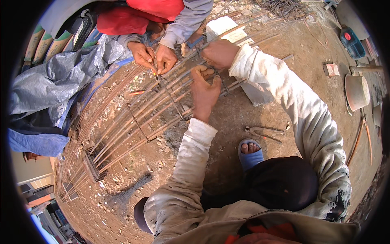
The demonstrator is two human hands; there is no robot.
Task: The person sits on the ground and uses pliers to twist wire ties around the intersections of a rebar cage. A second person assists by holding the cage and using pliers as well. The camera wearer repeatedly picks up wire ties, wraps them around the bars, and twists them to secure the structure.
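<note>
Long rusty steel bars (134, 126) run side by side from lower left to upper right, with bent stirrups (172, 97) across them. My left hand (206, 92) is closed at the bars, its thumb and fingers pinched together beside a stirrup (224, 84); what lies between them is too small to make out. Just above it, my right hand (220, 53) is curled in a fist over the upper bars, and anything in it is hidden. Across the bars, a co-worker's hands (154, 58) pinch at another stirrup's corner.
A pale block (227, 30) props the bars. Pincers (266, 133) lie on the dirt near my sandalled foot (250, 150). A bundle of thin wire (128, 191) lies lower left. Grey tarp (53, 81) covers things at left; a bucket (356, 92) and jerrycan (352, 42) stand at right.
</note>
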